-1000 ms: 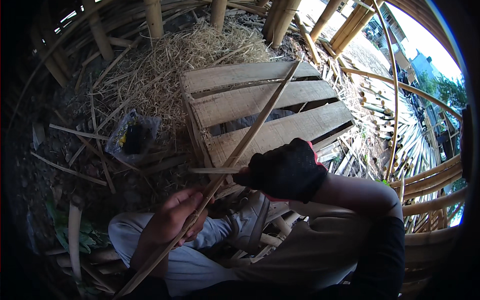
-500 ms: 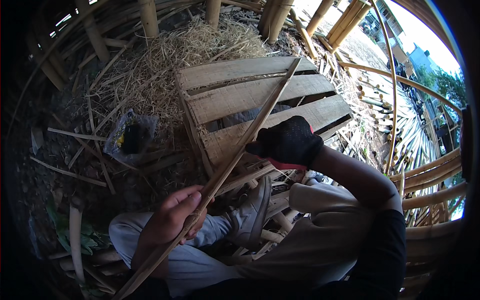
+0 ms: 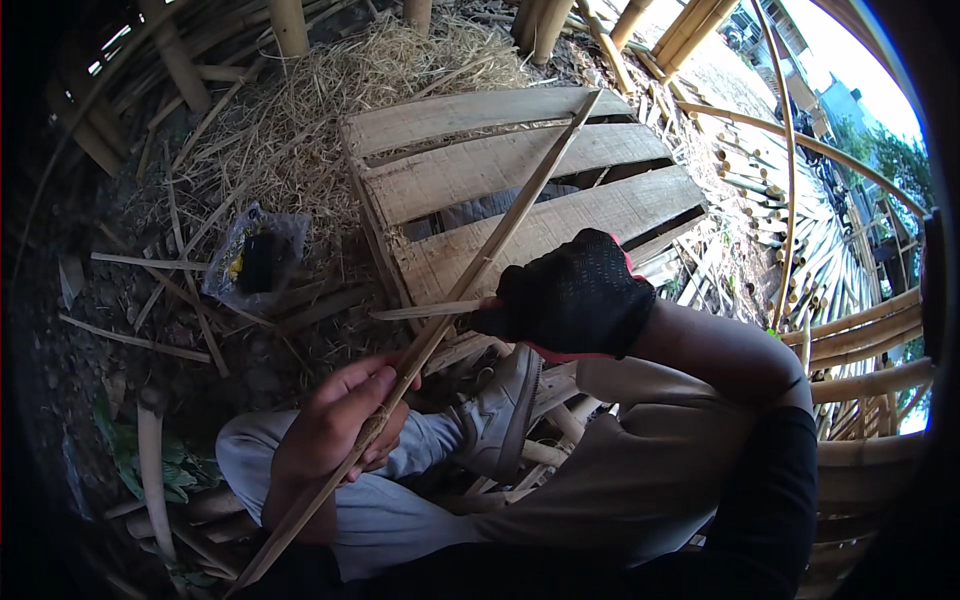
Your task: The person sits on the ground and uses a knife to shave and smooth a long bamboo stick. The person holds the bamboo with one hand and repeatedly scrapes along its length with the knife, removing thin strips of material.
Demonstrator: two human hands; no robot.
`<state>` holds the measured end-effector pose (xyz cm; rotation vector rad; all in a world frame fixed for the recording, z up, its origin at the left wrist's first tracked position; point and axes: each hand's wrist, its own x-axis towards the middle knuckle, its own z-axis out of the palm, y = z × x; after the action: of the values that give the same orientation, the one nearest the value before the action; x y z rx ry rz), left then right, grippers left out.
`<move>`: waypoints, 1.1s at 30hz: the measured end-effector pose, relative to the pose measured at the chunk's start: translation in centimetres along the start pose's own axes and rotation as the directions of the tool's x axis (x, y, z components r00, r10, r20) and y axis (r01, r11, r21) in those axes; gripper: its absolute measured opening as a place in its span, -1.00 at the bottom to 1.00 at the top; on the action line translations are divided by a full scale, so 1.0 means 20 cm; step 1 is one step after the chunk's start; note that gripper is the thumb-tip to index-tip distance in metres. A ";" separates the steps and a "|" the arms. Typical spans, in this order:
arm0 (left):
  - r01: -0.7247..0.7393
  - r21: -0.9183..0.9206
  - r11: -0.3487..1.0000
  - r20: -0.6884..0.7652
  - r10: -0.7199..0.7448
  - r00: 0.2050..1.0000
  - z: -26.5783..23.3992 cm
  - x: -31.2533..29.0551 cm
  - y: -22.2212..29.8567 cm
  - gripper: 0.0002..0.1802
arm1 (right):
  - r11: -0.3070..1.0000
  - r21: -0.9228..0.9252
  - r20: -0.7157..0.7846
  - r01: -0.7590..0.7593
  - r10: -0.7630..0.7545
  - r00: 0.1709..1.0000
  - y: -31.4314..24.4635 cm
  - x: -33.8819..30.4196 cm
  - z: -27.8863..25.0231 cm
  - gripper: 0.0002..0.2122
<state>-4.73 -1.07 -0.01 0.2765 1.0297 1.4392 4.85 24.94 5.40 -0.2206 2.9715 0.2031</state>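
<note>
Gloved right hand (image 3: 575,295), closed on a pale blade-like piece (image 3: 410,312), has just pulled back so the piece shows crossing the wood strip (image 3: 508,225), which the left hand (image 3: 345,415) grips slanted over the slatted crate (image 3: 420,188), putting the working spot between left hand and crate top.

Had a long bamboo strip (image 3: 488,252) pinched in the left hand (image 3: 345,415). Looked tan-brown, narrow, nearly straight. Ran diagonally through that grip: back past the wrist toward bottom left, forward and right well beyond the hold. Showed a rough node close to the grip, plus a small nub farther up. Had a pale, slim, tapering blade-like piece (image 3: 412,311) sticking out of the right hand (image 3: 575,295). Pointed left, crossing the strip just ahead of the left grip. Couldn't confirm contact or material.
</note>
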 end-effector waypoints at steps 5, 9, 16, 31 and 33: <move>-0.007 -0.025 1.000 0.007 0.008 1.000 0.01 0.02 -0.01 -0.66 | 0.999 0.005 -0.144 0.034 -0.033 0.989 0.12 0.04 0.08 -0.74; 0.005 -0.005 1.000 0.024 -0.005 1.000 0.02 -0.04 0.00 -0.67 | 0.997 0.052 -0.154 0.061 -0.052 0.987 0.02 -0.02 0.04 -0.74; 0.022 -0.040 0.999 -0.004 -0.022 1.000 0.00 -0.01 0.00 -0.67 | 0.999 -0.008 -0.031 -0.033 0.033 0.999 0.06 0.01 0.05 -0.68; 0.022 -0.084 0.996 -0.004 -0.023 1.000 0.00 -0.03 0.01 -0.67 | 0.999 -0.020 -0.356 0.035 -0.040 0.934 0.10 0.04 0.13 -0.70; 0.028 -0.054 0.998 0.002 -0.028 1.000 0.00 -0.03 0.01 -0.67 | 0.999 0.034 -0.035 0.042 -0.040 0.999 0.06 0.01 0.03 -0.79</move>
<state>-4.72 -1.56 0.36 0.2231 0.9881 1.4394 4.63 26.21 4.96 -0.2830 2.9982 0.1435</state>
